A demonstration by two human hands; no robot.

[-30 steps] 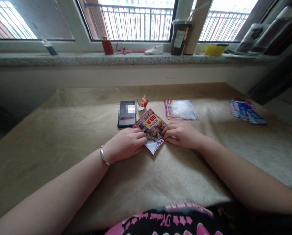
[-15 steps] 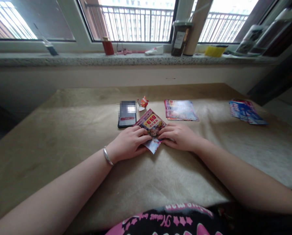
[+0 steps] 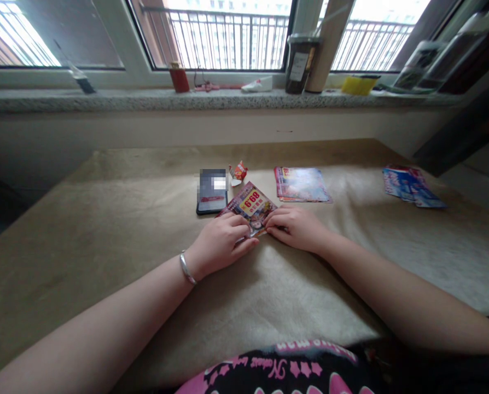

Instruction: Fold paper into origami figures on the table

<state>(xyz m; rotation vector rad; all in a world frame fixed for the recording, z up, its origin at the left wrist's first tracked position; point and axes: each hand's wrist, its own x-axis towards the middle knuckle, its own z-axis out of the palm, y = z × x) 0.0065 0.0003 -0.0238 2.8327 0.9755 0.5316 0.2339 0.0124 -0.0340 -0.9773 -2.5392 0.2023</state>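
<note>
A colourful printed paper sheet (image 3: 250, 203) with a yellow price block lies turned on its corner on the table. My left hand (image 3: 222, 241), with a silver bangle at the wrist, holds its lower left side, the fingers curled over the paper and the thumb along the near edge. My right hand (image 3: 296, 227) grips the right corner, fingers bent together on it. Between the hands the near edge looks folded; my left fingers hide part of it. Just beyond the sheet are a dark phone (image 3: 212, 192) and a small folded orange-and-white paper piece (image 3: 238, 173).
A stack of printed sheets (image 3: 304, 184) lies behind my right hand. Several blue-and-red leaflets (image 3: 413, 186) are fanned out farther right on the tan-covered table (image 3: 105, 230). A red container (image 3: 179, 77), a dark jar (image 3: 300, 64) and a yellow item (image 3: 358, 85) stand on the windowsill.
The sheet's near corner, which stuck out between my hands, no longer shows. My left hand has shifted slightly right, its thumb now stretched along the near edge. My right hand has barely moved.
</note>
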